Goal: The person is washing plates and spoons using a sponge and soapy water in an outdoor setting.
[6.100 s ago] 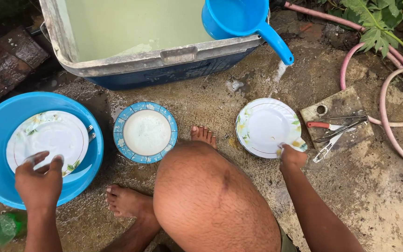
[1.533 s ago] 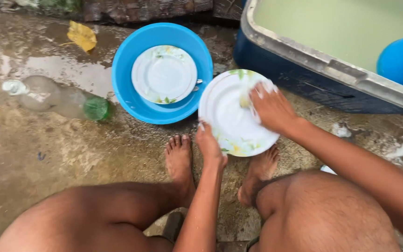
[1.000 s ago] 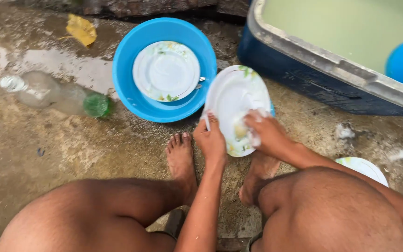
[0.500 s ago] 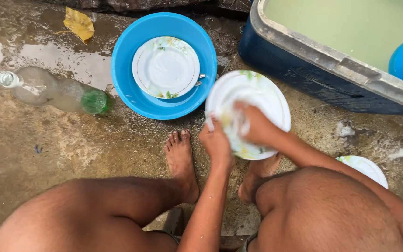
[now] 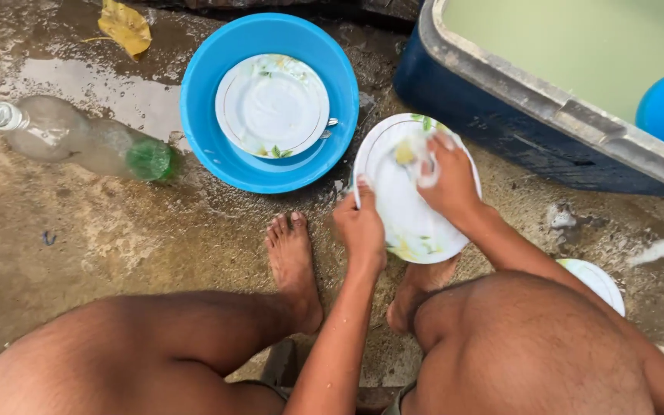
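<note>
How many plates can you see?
3. One plate lies in the blue basin, one is held in both hands, one peeks out beside the right knee. More may be hidden.

This is an outdoor washing spot at a home, on wet rough concrete ground [image 5: 117,253]. A round blue plastic basin [image 5: 217,146] holds a white floral plate [image 5: 272,105], beside a large blue water-filled tub [image 5: 501,115]. A yellow fallen leaf [image 5: 126,27] lies near.
</note>
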